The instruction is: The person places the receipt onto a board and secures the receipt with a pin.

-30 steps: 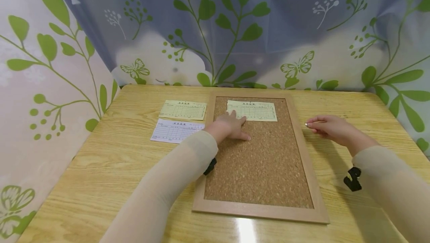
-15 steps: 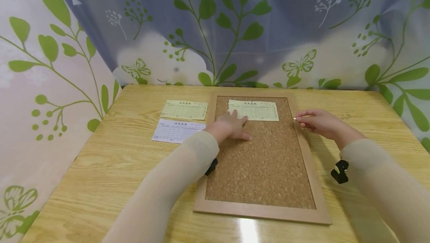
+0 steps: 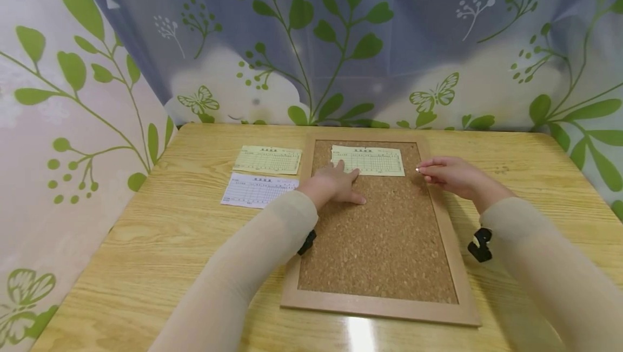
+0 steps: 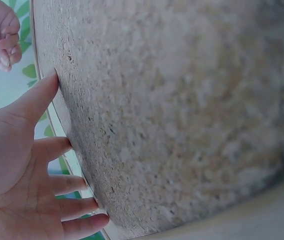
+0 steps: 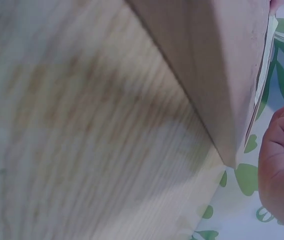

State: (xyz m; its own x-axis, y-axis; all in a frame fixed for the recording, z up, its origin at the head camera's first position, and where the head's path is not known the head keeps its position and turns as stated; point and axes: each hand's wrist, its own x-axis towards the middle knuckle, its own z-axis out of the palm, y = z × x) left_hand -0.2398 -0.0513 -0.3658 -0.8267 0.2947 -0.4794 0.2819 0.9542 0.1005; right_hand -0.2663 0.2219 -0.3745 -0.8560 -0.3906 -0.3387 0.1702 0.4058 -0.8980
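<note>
A cork board [image 3: 375,244] in a pale wood frame lies on the table, with a yellow printed form slip [image 3: 377,161] near its top. My left hand [image 3: 333,183] rests on the board with fingers spread, fingertips at the slip's lower left edge. In the left wrist view, the left hand's straight fingers [image 4: 37,105] reach along the cork. My right hand [image 3: 450,174] pinches a small shiny pin [image 3: 417,170] between thumb and fingertips, over the board's upper right side, to the right of the slip. The right wrist view shows that hand's curled fingers [image 5: 282,145].
Left of the board, another yellow slip [image 3: 267,159] lies above a white slip [image 3: 253,190], partly covered by my left arm. The wooden table [image 3: 180,222] meets a leaf-patterned cloth [image 3: 336,87] at its back edge. A small dark dot shows at the board's upper right corner.
My right hand has moved left with the small shiny pin, from beside the board to over its right side. The left hand has stayed in place on the board.
</note>
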